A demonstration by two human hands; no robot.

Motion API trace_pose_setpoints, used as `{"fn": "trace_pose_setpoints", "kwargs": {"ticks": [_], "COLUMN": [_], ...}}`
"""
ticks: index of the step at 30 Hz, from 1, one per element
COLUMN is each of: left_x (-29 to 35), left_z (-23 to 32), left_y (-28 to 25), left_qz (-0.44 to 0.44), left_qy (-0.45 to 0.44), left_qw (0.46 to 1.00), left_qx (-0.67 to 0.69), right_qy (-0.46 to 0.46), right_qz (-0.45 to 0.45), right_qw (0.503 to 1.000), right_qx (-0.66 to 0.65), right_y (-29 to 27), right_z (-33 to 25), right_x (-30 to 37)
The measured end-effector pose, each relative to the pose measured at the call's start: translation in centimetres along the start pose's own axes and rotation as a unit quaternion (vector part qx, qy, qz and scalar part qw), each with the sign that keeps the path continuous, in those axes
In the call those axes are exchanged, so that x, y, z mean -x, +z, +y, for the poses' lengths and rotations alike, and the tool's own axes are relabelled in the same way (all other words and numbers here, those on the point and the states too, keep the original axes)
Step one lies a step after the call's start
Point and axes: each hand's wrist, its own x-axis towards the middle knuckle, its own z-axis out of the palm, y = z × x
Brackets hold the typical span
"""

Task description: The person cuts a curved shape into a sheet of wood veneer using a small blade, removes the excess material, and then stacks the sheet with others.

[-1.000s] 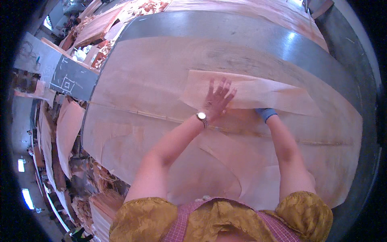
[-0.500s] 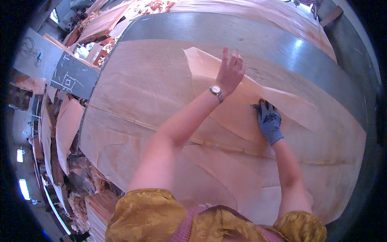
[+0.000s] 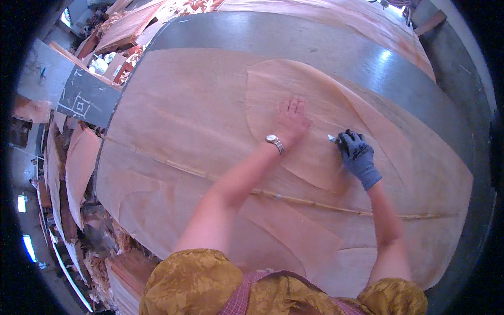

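The loose veneer piece (image 3: 310,121) lies further up the big sheet (image 3: 173,131) than one second ago, now reaching toward the grey table (image 3: 294,39) band. The left hand (image 3: 292,119), earlier raised with fingers lifted off half a second ago, presses flat on the piece. The gloved right hand (image 3: 357,155) has slid out from under the forearm to the piece's right side, gripping a small pale tool (image 3: 332,138).

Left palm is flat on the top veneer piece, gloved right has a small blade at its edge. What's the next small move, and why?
Probably draw the small blade a little along the veneer piece, keeping the left hand pressed flat. The gloved right hand holds the tip at the sheet, and the palm beside it pins the thin sheet from shifting.
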Motion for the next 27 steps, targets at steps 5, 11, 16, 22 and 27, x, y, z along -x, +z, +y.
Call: {"fn": "trace_pose_setpoints", "kwargs": {"ticks": [5, 11, 16, 22, 27], "left_x": [-3.0, -3.5, -3.4, -3.4, -3.4], "left_z": [-5.3, -5.9, -5.9, -6.3, -6.5], "left_y": [1.6, -0.3, -0.3, 0.6, 0.7], "left_qz": [0.022, 0.001, -0.005, 0.046, 0.026], "left_qy": [-0.056, -0.062, -0.057, -0.040, -0.053], "left_qw": [0.997, 0.997, 0.996, 0.995, 0.994], "left_qx": [-0.043, -0.055, -0.062, -0.079, -0.092], "right_qy": [-0.077, -0.038, -0.013, 0.033, 0.016], "right_qz": [0.075, 0.039, 0.040, 0.052, 0.070], "right_qw": [0.982, 0.992, 0.999, 0.992, 0.966], "right_qx": [-0.157, -0.112, 0.020, 0.109, 0.249], "right_y": [-0.4, 0.1, 0.8, -0.3, -0.1], "right_z": [5.8, 5.7, 3.6, 5.0, 7.3], "right_x": [-2.7, -4.1, -5.0, -6.4, -7.7]}}
